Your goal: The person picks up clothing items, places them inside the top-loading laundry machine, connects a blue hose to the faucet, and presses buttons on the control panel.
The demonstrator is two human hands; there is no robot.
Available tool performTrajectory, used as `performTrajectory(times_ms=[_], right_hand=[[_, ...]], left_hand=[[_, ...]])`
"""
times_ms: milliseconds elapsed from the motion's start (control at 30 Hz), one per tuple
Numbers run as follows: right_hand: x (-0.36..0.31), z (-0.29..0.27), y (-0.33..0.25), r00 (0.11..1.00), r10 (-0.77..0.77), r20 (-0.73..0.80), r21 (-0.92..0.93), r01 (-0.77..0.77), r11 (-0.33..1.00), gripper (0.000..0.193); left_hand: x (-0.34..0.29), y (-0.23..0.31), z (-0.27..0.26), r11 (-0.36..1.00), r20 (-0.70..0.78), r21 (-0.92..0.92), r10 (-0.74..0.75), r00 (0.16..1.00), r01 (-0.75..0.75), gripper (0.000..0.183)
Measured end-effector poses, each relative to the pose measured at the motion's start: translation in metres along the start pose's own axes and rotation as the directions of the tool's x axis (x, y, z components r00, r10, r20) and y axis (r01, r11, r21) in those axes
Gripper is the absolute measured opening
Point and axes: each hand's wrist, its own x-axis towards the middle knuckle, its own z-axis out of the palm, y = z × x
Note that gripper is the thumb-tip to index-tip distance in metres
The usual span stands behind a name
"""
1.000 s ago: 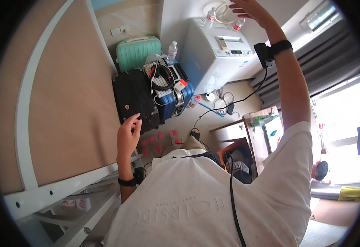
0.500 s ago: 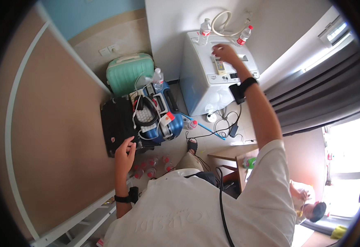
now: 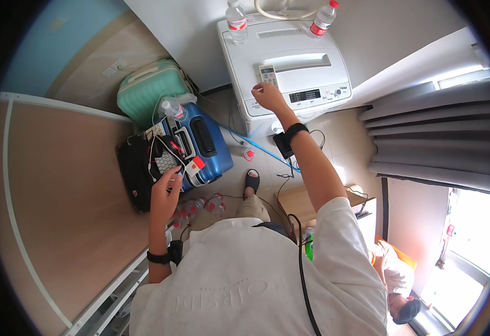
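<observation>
My right hand [image 3: 270, 97] reaches over the front of a white top-loading washing machine [image 3: 245, 61], its fingers loosely bent and apart. Just beyond the fingers lies a pale remote control [image 3: 268, 75] on the lid; whether the hand touches its near end is hard to tell. My left hand [image 3: 165, 192] is open and half curled, with nothing visible in it. It hovers by the near side of the luggage, close to a white keyboard [image 3: 165, 163] with a cable and a red-and-white card-like piece [image 3: 195, 166].
Two plastic bottles, one clear [image 3: 237, 23] and one red-capped [image 3: 323, 19], stand on the machine. Left are a blue suitcase [image 3: 216, 143], a mint suitcase [image 3: 147, 92] and a black bag [image 3: 133, 173]. Several bottles [image 3: 189, 210] and cables lie on the floor. Another person [image 3: 396, 271] is at lower right.
My view has turned and come nearer the washing machine. My right hand has shifted from above the remote control to its near end. My left hand remains beside the luggage.
</observation>
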Motion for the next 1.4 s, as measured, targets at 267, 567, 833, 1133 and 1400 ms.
performTrajectory(times_ms=[267,567,833,1133,1400], right_hand=[[-0.007,0.023,0.035,0.983,-0.064,0.174,-0.089,0.080,0.993,0.049],[-0.003,0.021,0.052,0.978,-0.145,0.152,-0.082,0.159,0.984,0.049],[-0.005,0.019,0.044,0.969,-0.116,0.216,-0.122,0.145,0.982,0.048],[-0.051,0.015,-0.007,0.950,-0.059,0.306,-0.037,0.074,0.997,0.035],[-0.014,0.022,-0.005,0.819,-0.573,0.021,-0.462,0.516,0.721,0.031]], left_hand=[[0.029,0.032,0.029,1.000,0.037,-0.009,-0.013,0.999,0.013,0.030],[0.041,0.053,0.028,0.998,0.051,-0.053,-0.014,0.999,0.017,0.030],[0.050,0.035,0.020,0.989,0.045,-0.141,-0.038,0.998,0.044,0.029],[0.075,-0.034,0.036,0.963,0.151,-0.254,-0.057,0.987,0.094,0.030],[0.180,-0.163,0.201,0.583,0.285,-0.702,-0.296,0.912,0.409,0.033]])
